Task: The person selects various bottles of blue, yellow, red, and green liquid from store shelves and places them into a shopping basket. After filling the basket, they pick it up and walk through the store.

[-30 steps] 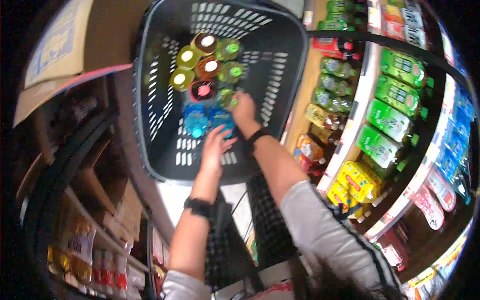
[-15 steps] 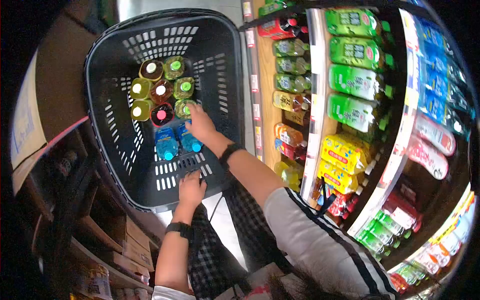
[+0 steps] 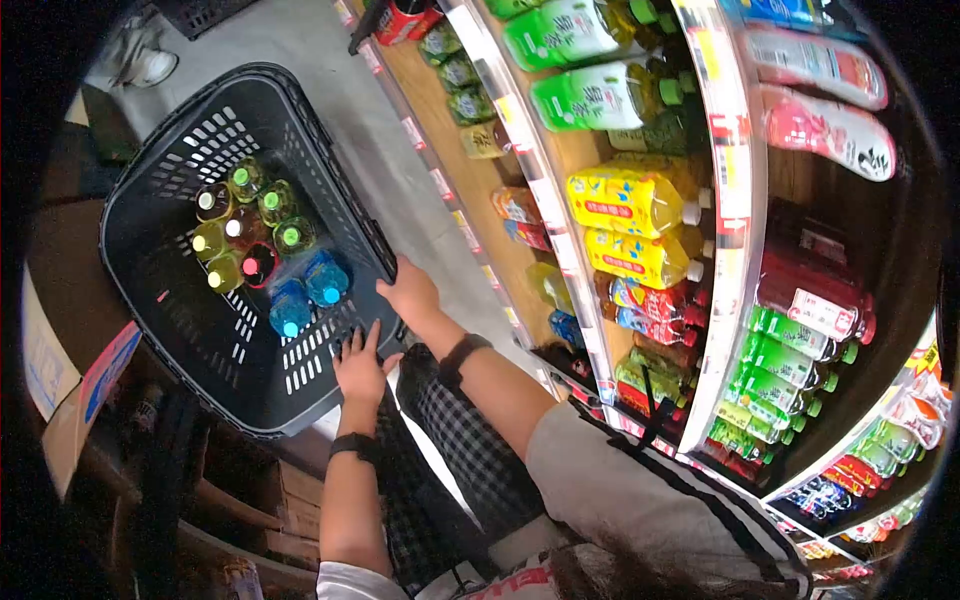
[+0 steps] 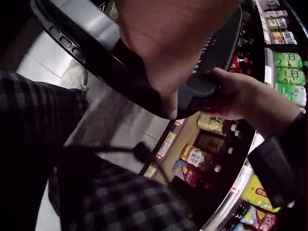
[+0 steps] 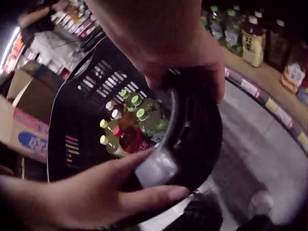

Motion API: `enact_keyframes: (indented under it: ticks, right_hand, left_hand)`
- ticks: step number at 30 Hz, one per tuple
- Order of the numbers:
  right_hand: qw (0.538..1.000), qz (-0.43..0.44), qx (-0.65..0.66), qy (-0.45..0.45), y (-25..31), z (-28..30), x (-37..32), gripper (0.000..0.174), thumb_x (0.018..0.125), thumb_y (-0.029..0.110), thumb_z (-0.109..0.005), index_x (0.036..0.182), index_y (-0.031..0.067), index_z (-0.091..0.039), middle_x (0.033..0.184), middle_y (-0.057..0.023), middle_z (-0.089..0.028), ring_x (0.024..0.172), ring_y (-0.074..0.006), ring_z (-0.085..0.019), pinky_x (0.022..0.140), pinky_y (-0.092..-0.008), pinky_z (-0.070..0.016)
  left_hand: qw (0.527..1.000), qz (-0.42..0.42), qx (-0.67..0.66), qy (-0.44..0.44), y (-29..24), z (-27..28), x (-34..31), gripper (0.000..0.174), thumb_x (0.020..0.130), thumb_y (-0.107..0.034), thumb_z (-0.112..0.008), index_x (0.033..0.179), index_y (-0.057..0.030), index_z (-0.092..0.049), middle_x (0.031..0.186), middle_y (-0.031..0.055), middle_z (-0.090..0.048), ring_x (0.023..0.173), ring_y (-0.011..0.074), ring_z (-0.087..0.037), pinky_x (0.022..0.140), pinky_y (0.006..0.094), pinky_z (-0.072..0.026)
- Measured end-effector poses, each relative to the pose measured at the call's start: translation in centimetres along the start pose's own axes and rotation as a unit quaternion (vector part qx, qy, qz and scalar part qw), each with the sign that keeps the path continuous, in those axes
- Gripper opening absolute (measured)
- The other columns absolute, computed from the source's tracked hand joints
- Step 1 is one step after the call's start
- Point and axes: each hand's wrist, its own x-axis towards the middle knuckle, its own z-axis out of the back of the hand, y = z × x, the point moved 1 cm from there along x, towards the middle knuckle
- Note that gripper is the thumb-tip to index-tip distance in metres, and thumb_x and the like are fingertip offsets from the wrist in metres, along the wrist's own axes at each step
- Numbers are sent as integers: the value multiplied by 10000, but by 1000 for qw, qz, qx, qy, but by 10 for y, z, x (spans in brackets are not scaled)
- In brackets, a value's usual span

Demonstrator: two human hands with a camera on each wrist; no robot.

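Note:
A black shopping basket [image 3: 165,325] with slotted walls stands in front of me in the head view. My left hand [image 3: 362,368] holds its near rim, fingers spread down the inside wall, the thumb outside as the right wrist view shows. At the near right corner my right hand [image 3: 412,292] grips the same rim. Inside, two blue bottles [image 3: 325,280] lie tilted closest to my hands. Beyond them several bottles stand grouped upright, among them green-capped bottles [image 3: 293,236], yellow-green bottles [image 3: 222,271] with pale caps and a dark bottle [image 3: 260,264] with a red cap.
To the right run tiered shelves [image 3: 540,150] of bottled drinks, with yellow multipacks [image 3: 625,205] in the middle. Cardboard boxes [image 3: 75,400] are on the left. Grey floor [image 3: 350,130] shows between basket and shelves. A shoe [image 3: 150,65] appears at the upper left.
My right hand has let go of a green-capped bottle and moved to the basket's right rim. My left hand has moved from the blue bottles to the near rim. The basket appears turned in view.

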Motion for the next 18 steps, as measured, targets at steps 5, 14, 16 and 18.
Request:
enact_keyframes:
  ticks: [5,14,16,18]
  right_hand:
    - [999,32,-40,-7,-16,0,1,420,732,310,-593,979,3,-449,851,-194,-590,786,-352,-580,682,-430,-470]
    - [995,17,86,44,-50,13,-15,446,680,262,-630,1007,15,-454,935,-185,-576,860,-344,-555,749,-424,-437]
    - [993,12,95,64,-57,14,-16,546,656,277,-646,1080,7,-432,1015,-192,-548,934,-333,-529,783,-412,-426]
    - [992,27,109,64,-66,14,-16,615,652,299,-653,1132,2,-411,1055,-205,-525,978,-333,-508,809,-405,-412]
  left_hand:
    - [995,-55,-9,-83,-3,-14,5,659,663,-479,-592,1244,-245,-388,1174,77,-491,1023,297,-483,817,388,-405]
    - [994,-64,-15,-83,-17,-31,-3,735,582,-174,-690,1245,-237,-378,1155,82,-504,954,257,-538,757,346,-453]
    - [995,-63,-26,-68,-19,-35,-4,732,587,-148,-680,1246,-247,-377,1154,86,-503,957,261,-535,764,339,-452]
    - [995,-73,-14,-70,-19,-38,-5,727,590,-129,-672,1244,-251,-380,1154,89,-501,959,267,-533,766,342,-451]
